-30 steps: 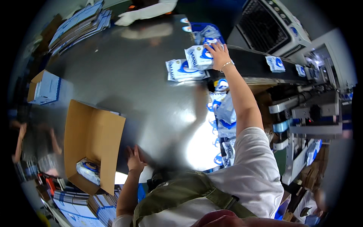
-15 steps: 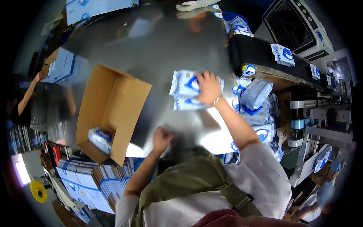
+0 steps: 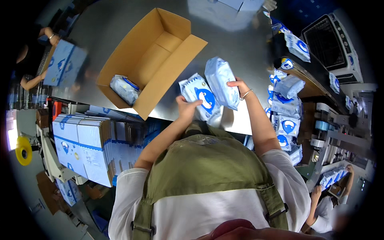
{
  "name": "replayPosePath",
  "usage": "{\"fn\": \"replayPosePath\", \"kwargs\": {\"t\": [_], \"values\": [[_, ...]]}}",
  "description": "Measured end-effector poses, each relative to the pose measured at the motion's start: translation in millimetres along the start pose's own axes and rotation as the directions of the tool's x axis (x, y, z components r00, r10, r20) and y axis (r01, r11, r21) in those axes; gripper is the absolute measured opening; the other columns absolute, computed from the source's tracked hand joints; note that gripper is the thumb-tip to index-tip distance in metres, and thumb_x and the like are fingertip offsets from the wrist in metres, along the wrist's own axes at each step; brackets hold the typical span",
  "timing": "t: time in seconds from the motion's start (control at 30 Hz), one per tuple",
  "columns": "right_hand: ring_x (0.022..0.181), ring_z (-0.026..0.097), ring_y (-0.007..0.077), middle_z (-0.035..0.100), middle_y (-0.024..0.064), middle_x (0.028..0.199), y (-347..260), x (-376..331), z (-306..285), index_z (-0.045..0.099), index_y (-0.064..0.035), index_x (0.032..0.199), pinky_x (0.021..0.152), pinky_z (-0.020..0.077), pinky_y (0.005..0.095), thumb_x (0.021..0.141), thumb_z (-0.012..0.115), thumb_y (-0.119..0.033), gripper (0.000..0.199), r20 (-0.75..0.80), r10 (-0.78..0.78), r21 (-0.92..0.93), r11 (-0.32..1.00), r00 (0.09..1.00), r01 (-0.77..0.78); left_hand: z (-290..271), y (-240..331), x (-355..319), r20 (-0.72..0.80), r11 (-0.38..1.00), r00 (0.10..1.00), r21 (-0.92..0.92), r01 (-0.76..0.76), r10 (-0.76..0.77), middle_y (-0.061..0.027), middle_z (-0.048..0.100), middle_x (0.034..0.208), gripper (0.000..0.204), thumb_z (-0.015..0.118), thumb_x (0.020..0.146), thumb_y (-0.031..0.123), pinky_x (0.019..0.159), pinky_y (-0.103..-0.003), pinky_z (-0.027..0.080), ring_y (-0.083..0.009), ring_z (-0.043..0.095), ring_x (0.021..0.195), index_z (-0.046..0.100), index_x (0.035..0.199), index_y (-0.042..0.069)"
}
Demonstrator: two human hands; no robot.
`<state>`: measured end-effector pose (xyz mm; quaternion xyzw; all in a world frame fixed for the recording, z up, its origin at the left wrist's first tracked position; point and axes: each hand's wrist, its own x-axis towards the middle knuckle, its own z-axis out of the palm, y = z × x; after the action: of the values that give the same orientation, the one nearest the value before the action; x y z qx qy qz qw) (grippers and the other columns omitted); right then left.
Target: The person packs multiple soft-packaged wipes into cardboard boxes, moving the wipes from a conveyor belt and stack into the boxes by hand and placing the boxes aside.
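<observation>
Two soft wipe packs (image 3: 210, 94) pinched between our left hand (image 3: 187, 108) and right hand (image 3: 238, 85); we judge the slick film may slip short of the open carton (image 3: 152, 60).

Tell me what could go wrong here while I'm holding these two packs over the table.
The right hand grips the upper pack only at its edge, so it might slip onto the steel table. The left hand holds the lower pack the same loose way. The open cardboard box sits off to the left, so a hasty toss could hit its flap.
</observation>
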<state>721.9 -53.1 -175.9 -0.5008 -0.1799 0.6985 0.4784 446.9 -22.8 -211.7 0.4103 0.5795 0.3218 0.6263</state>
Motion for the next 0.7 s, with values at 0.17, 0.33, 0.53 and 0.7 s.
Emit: {"fn": "replayPosePath", "kwargs": {"t": [0.17, 0.33, 0.53, 0.7], "values": [[0.101, 0.060, 0.0332, 0.058, 0.0197, 0.117, 33, -42, -43, 0.047, 0.0050, 0.125, 0.090, 0.0476, 0.0426, 0.073, 0.067, -0.026, 0.063, 0.062, -0.123, 0.515, 0.854, 0.991, 0.074, -17, 46, -26, -0.225, 0.976, 0.974, 0.214, 0.030, 0.019, -0.0224, 0.049, 0.107, 0.082, 0.084, 0.058, 0.026, 0.088, -0.036, 0.042, -0.0296, 0.052, 0.099, 0.027, 0.111, 0.001], [0.101, 0.060, 0.0311, 0.061, 0.0179, 0.111, 31, -43, -44, 0.050, 0.0053, 0.121, 0.091, 0.0476, 0.0412, 0.075, 0.066, -0.027, 0.059, 0.019, -0.070, 0.357, 0.932, 0.997, 0.058, -3, 43, -22, -0.150, 0.933, 0.968, 0.328, -0.145, 0.203, -0.0260, 0.048, 0.111, 0.086, 0.086, 0.058, 0.028, 0.089, -0.038, 0.041, -0.0324, 0.052, 0.101, 0.027, 0.114, 0.000], [0.097, 0.060, 0.0214, 0.063, 0.0144, 0.107, 42, 38, 31, 0.055, 0.0033, 0.117, 0.084, 0.0464, 0.0316, 0.074, 0.073, -0.039, 0.063, -0.180, -0.145, -0.327, 0.942, 0.973, 0.079, 35, 20, 23, -0.204, 0.856, 0.926, 0.481, -0.189, 0.319, -0.0268, 0.046, 0.121, 0.103, 0.090, 0.045, 0.036, 0.096, -0.042, 0.039, -0.0389, 0.048, 0.111, 0.041, 0.124, -0.008], [0.109, 0.056, 0.0277, 0.058, 0.0187, 0.119, 31, 39, 40, 0.048, -0.0014, 0.129, 0.093, 0.0420, 0.0347, 0.078, 0.063, -0.050, 0.073, -0.189, -0.207, -0.388, 0.914, 0.960, 0.120, 25, 16, 39, 0.181, 0.976, 0.983, -0.216, 0.023, 0.017, -0.0148, 0.050, 0.124, 0.074, 0.079, 0.069, 0.010, 0.096, -0.037, 0.040, -0.0257, 0.050, 0.111, 0.037, 0.130, -0.005]]}}
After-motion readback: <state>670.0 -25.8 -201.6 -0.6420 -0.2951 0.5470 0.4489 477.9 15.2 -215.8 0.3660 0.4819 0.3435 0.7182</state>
